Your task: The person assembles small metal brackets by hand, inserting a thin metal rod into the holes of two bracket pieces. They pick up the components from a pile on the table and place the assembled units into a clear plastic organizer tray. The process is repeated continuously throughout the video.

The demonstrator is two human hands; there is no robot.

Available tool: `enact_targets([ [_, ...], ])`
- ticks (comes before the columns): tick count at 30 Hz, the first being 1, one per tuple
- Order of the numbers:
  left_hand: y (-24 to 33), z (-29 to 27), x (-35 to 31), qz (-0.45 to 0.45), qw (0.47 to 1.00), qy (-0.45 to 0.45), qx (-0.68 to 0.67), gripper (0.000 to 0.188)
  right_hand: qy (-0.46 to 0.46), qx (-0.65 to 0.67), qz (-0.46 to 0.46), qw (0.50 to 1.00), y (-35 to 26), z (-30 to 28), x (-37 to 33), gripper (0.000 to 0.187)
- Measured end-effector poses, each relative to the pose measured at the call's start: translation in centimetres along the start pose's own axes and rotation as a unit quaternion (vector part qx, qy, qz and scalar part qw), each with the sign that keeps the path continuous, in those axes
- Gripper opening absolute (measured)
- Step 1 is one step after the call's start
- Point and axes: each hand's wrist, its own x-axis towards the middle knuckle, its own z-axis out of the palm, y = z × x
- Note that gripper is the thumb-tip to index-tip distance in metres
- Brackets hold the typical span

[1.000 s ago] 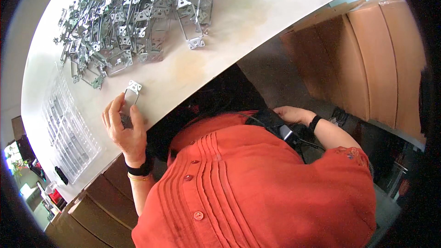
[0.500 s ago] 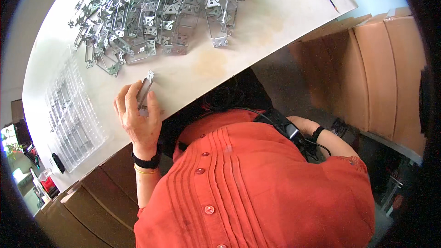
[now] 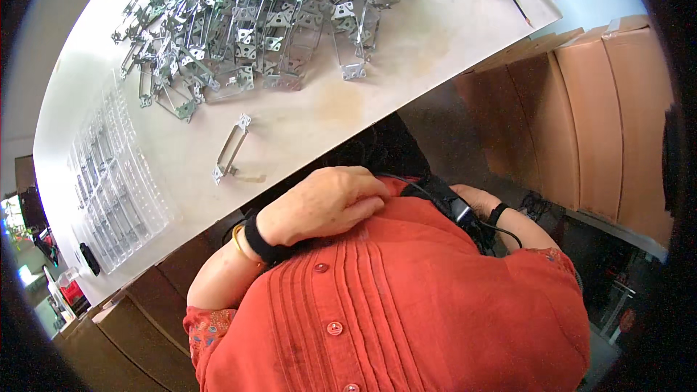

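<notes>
My left hand [image 3: 327, 203] is drawn in against the red shirt [image 3: 450, 290], off the table. Its fingers are curled together at the chest; the fingertips are turned away, and anything in them is hidden. By my side, my right hand [image 3: 473, 197] is low beyond the table edge, its fingers hidden behind a black strap and device [image 3: 462, 210]. One metal bracket [image 3: 232, 149], a thin frame with flat punched tabs at its ends, lies alone on the table near my left hand. Farther back is a large heap of similar brackets [image 3: 247, 33].
A clear plastic tray [image 3: 123, 181] with brackets in its slots lies on the left of the white table [image 3: 414, 76]. A black item [image 3: 89, 258] is beside it. A thin dark tool [image 3: 514, 0] lies at the far right corner. Cardboard boxes [image 3: 581, 116] stand on the right.
My left hand has let go of the single bracket, leaving it on the table, and has moved right and toward my chest. My right hand has stayed nearly still.
</notes>
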Motion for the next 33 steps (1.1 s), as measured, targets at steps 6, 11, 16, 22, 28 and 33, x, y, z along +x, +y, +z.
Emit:
enact_targets([
  [6,-0.7,0.7,1.4,0.015,0.993,-0.107,-0.055,0.028,-0.006,0.064,-0.027,0.998,-1.4,1.1,-1.2,0.029],
  [11,-0.8,0.6,2.8,-0.041,0.983,-0.157,-0.082,0.029,0.017,0.059,-0.067,0.996,-1.4,1.4,-1.2,0.028],
  [16,-2.2,1.5,4.3,-0.114,0.978,-0.173,0.005,0.029,0.01,0.052,-0.045,0.998,-1.9,1.4,-1.2,0.03],
  [22,-2.0,2.4,5.6,-0.084,0.968,-0.233,0.04,0.031,0.013,-0.077,-0.058,0.995,0.2,-1.1,0.7,0.032],
  [28,0.1,1.4,7.1,-0.125,0.942,-0.309,0.037,0.036,0.039,-0.171,-0.025,0.984,-2.4,-0.2,-0.7,0.032],
  [33,-2.2,3.0,7.3,-0.137,0.95,-0.281,-0.004,0.04,0.031,-0.181,-0.04,0.982,-1.8,-1.3,0.0,0.028],
])
